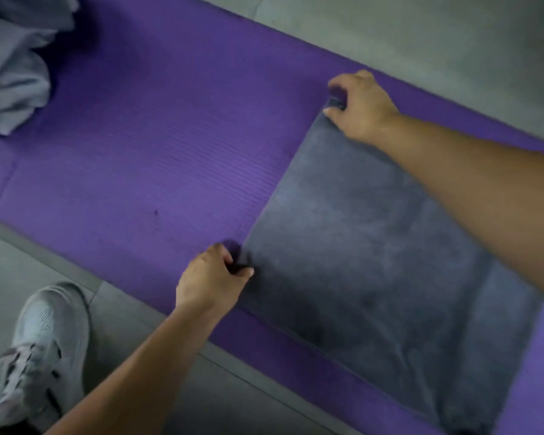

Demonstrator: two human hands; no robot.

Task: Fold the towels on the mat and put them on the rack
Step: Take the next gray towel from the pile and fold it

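A dark grey towel [374, 262] lies spread flat on the purple mat [145, 158], on its right half. My left hand [211, 281] pinches the towel's near left corner. My right hand [361, 105] pinches the far left corner, fingers curled round the cloth. Both corners sit low at the mat's surface. A crumpled light grey towel [13, 67] lies heaped at the mat's upper left end. No rack is in view.
Grey floor tiles [421, 36] surround the mat on both long sides. My grey sneaker [41, 350] stands on the floor at the lower left, just off the mat's near edge.
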